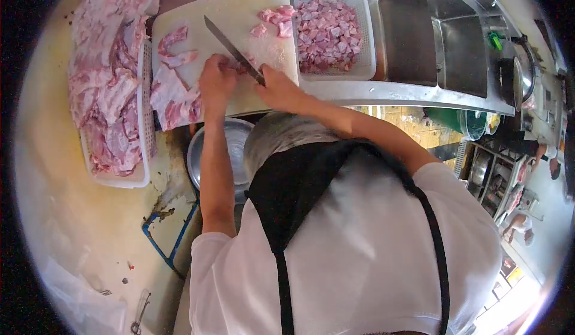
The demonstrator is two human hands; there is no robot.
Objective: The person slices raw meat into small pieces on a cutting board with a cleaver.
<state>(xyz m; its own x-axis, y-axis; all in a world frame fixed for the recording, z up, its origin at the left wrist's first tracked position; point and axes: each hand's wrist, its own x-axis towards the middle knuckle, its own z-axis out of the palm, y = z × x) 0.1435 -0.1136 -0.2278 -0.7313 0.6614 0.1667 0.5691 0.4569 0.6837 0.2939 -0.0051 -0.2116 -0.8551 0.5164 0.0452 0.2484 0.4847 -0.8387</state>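
Observation:
My right hand (280, 89) is closed around the handle of a long knife (227, 44), whose blade points away to the upper left over a white cutting board (206, 14). My left hand (215, 79) has its fingers curled on a small piece of raw meat (241, 65) beside the blade; the fingertips are partly hidden. Larger strips of raw meat (173, 92) lie at the board's left side, near my left wrist. A few cut chunks (278, 19) rest at the board's upper right.
A white basket (370, 41) of diced meat stands right of the board, beside steel sinks (407, 32). On the left, another white basket (123, 180) is heaped with meat. A metal bowl (194, 155) sits below the counter edge. Other people (521, 227) are far right.

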